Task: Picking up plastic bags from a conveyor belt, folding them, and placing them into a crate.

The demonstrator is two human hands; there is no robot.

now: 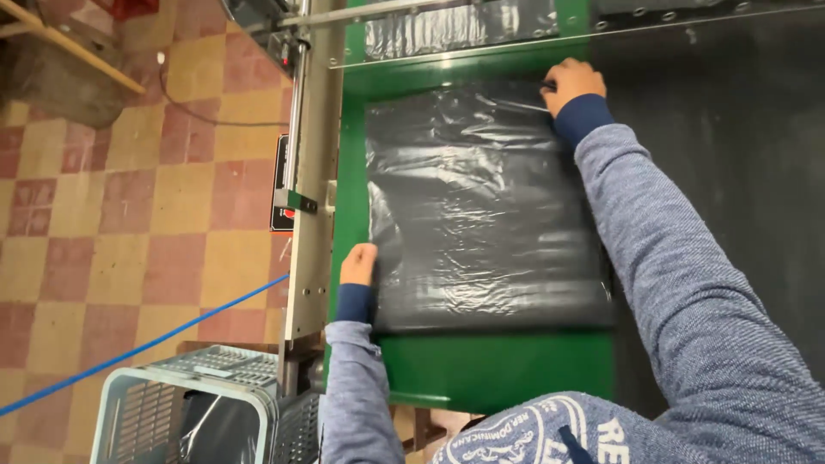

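A flat stack of black plastic bags (481,206) lies on a green machine table (481,369). My left hand (357,263) grips the stack's near left edge, fingers closed over the plastic. My right hand (571,83) is closed on the far right corner of the stack. Both arms wear grey-blue knit sleeves with dark cuffs. More black plastic film (455,27) comes out from under a clear guard at the far end of the table.
A metal machine frame (311,198) with a small control box (280,182) runs along the table's left side. A pale green plastic crate (189,412) stands on the checkered tile floor at lower left. A blue hose (129,354) crosses the floor. Dark sheeting (730,172) lies at the right.
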